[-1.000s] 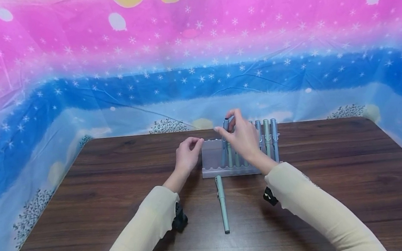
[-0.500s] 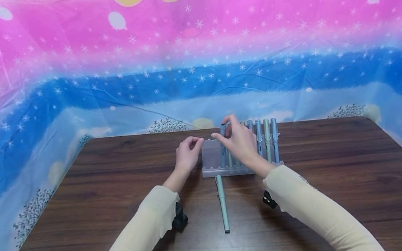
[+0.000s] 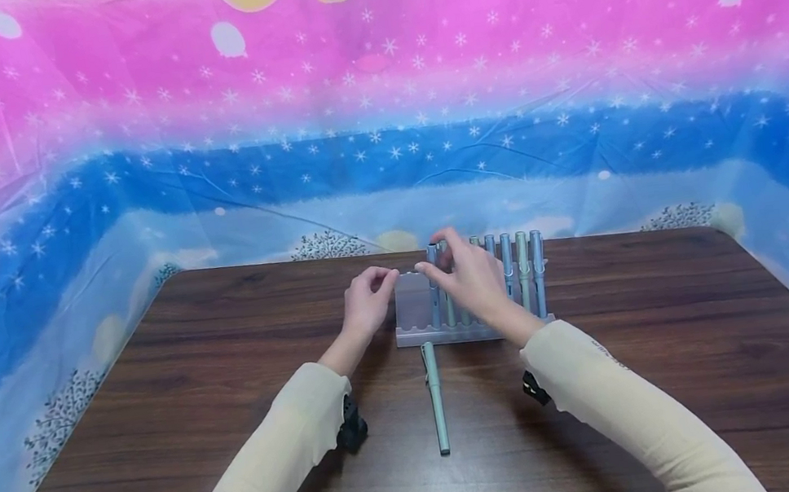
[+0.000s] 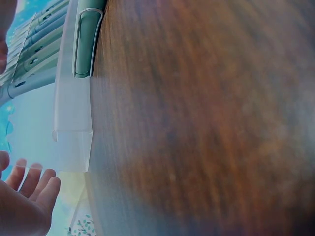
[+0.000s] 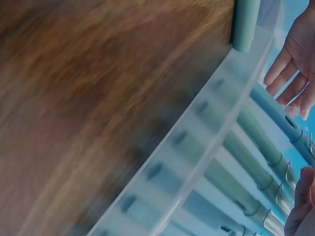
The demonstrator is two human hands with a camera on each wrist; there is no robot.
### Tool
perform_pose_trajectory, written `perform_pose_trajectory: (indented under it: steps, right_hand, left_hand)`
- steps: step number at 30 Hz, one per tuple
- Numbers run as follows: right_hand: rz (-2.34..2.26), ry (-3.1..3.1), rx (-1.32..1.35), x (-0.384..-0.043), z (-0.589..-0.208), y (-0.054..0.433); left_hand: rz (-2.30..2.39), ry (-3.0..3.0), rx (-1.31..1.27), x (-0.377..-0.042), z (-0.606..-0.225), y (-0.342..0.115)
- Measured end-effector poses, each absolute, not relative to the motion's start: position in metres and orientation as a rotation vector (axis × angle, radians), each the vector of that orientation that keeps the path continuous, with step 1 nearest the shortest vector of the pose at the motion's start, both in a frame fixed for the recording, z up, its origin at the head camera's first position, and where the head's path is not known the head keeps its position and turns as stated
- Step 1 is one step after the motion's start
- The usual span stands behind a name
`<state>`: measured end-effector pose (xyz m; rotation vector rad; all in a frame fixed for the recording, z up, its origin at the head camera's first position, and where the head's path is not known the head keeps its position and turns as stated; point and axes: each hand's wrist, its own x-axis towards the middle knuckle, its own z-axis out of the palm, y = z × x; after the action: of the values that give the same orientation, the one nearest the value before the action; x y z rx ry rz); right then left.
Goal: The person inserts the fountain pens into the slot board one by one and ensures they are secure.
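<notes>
A clear pen rack (image 3: 412,303) stands upright on the table with several blue and green capped pens in its slots. My left hand (image 3: 365,305) pinches the rack's upper left corner; in the left wrist view its fingers (image 4: 47,194) show at the clear panel's end. My right hand (image 3: 474,281) holds the cap end of the leftmost blue pen (image 3: 436,306), thumb and index finger about it. That pen stands upright in its slot, with bare slots to its left. A green capped pen (image 3: 438,405) lies on the table before the rack, its clip end toward it.
The rack is on a dark wood-grain table (image 3: 232,364). Behind it hangs a pink and blue snowflake cloth (image 3: 384,157), also along both sides. Other upright pens (image 3: 525,275) fill the rack's right part.
My right hand has lowered the blue pen and moved it slightly left; its tilt has gone and it now stands upright. The left hand has stayed at the rack's corner.
</notes>
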<state>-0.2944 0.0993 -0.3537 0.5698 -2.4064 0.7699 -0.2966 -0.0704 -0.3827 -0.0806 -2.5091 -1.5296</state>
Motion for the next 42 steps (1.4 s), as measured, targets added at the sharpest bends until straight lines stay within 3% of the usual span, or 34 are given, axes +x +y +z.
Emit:
perform_pose_trajectory:
  steps: [15, 42]
  right_hand:
    - [0.897, -2.605, 0.702, -0.304, -0.347, 0.113]
    - [0.775, -2.703, 0.572, -0.306, -0.341, 0.106]
  left_hand:
    - [-1.526, -2.495, -0.077, -0.297, -0.383, -0.07]
    - [-1.536, -2.502, -0.072, -0.296, -0.382, -0.07]
